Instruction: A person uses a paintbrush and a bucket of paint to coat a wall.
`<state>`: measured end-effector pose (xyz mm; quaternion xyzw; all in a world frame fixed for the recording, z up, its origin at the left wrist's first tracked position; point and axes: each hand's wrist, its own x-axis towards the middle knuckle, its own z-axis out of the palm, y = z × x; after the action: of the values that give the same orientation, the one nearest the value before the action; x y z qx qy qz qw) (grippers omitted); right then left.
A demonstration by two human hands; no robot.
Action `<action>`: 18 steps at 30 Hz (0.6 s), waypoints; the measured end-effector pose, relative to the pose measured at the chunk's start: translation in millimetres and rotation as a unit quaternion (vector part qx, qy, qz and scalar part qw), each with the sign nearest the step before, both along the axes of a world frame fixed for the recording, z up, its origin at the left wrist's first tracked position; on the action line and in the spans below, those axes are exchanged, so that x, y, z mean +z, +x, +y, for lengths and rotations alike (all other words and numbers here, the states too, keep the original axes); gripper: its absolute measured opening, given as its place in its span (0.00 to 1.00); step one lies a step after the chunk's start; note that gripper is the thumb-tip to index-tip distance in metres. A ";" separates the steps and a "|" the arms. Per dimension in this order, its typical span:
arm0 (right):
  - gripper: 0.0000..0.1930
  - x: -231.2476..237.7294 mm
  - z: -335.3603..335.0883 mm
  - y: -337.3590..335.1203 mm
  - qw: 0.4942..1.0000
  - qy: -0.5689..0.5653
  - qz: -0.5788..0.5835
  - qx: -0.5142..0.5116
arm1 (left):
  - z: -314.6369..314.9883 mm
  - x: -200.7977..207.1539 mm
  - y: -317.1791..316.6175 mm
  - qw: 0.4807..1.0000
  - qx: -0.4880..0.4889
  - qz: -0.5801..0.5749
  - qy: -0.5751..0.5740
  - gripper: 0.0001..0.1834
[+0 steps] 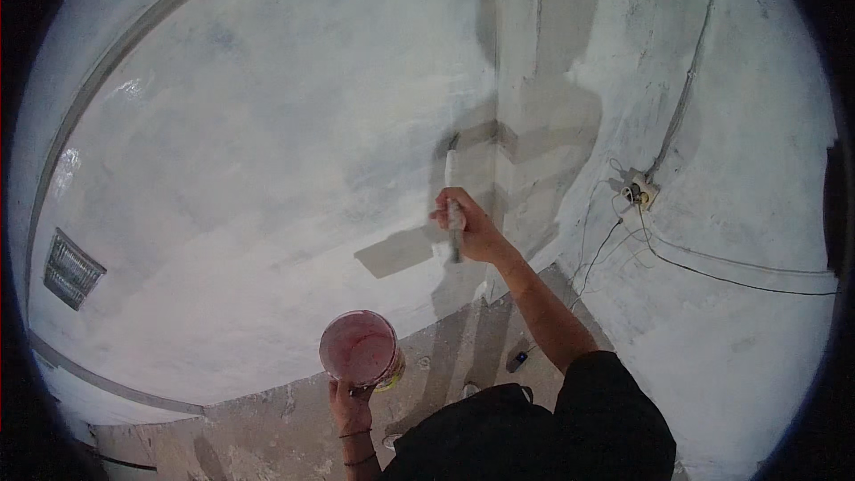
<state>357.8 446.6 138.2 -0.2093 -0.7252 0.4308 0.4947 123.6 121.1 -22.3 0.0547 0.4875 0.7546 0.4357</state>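
My right hand (469, 224) is closed around a paintbrush (451, 167) with a pale handle. The brush points upward and its dark tip is near the inside corner of the white-painted wall (249, 196). Whether the bristles touch the wall I cannot tell. Lower down and to the left, my left hand (350, 405) grips a round bucket (341, 331) by its near side. The bucket is tilted so its pinkish, paint-smeared inside shows. My fingers under it are partly hidden.
On the right wall an opened electrical box (639, 191) has loose wires hanging out. A slatted vent (74, 269) is set in the wall at far left. A small dark device (517, 361) lies on the stained floor (258, 419). My shadow falls across the corner.
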 end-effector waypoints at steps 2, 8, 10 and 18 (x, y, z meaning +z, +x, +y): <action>0.07 -2.2 -3.2 -10.1 0.983 -0.084 0.106 0.122 | 2.6 4.1 3.6 1.000 0.014 -0.006 0.009 0.16; 0.10 -31.8 -9.5 6.1 0.960 -0.277 0.029 0.013 | 2.0 12.9 9.4 1.000 0.014 -0.018 0.005 0.16; 0.10 -27.6 -15.5 26.5 0.963 -0.270 -0.013 0.001 | 2.4 11.8 11.0 1.000 0.010 -0.014 0.006 0.16; 0.18 -15.5 -18.0 70.9 0.940 -0.281 -0.067 -0.180 | 2.6 4.9 7.6 1.000 0.010 -0.011 -0.017 0.17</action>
<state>428.8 428.5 122.7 -0.4947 -0.5565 0.5060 0.4354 131.2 123.7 -17.3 0.0342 0.4964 0.7508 0.4344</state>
